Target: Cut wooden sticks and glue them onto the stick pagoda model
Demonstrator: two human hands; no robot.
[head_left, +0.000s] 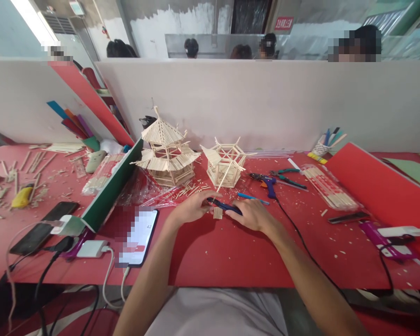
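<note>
My left hand [193, 208] is closed around the lower end of a thin wooden stick [225, 175], which slants up and to the right. My right hand [252, 213] grips a dark blue hand tool [227, 206]; its dark tip meets the stick near my left fingers. Whether it is a knife or a cutter is not clear. A small panel of joined sticks [217, 213] lies just below the tool. Beyond my hands stands an open six-sided stick frame [227, 163] with one roof panel on its left. To its left is a two-tiered stick pavilion [166, 154].
A blue hot glue gun [270, 185] with a trailing cord, green-handled pliers [289, 171] and a blue pen [254, 199] lie right of centre. Packaged sticks [331, 186] are farther right. A phone [139, 237] and white charger [91, 248] sit left. A pale partition [266, 102] borders the back.
</note>
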